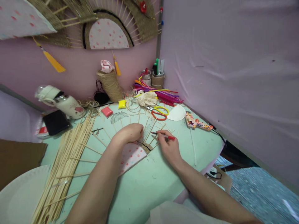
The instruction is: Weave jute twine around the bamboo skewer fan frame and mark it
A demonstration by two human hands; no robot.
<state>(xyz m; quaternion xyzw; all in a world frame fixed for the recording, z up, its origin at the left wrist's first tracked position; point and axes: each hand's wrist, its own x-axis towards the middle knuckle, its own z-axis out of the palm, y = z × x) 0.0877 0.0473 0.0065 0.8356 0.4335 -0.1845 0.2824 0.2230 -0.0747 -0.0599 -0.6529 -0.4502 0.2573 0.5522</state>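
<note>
My left hand is closed, its fingers curled down at the lower end of a clear ruler; the fingertips are partly hidden. Between the fingers of my right hand is a slim red pencil, its dark tip pointing left toward the ruler. Below both hands lies a fan-shaped piece: a half disc of white cloth with pink dots, edged by twine with a black band. Thin wooden sticks spread out from it. My left forearm covers part of the half disc and some sticks.
A bundle of sticks lies at left, near a bottle. Behind my hands are a protractor, scissors, a twine spool and pipe cleaners. A flowered glue gun with its cord rests at right.
</note>
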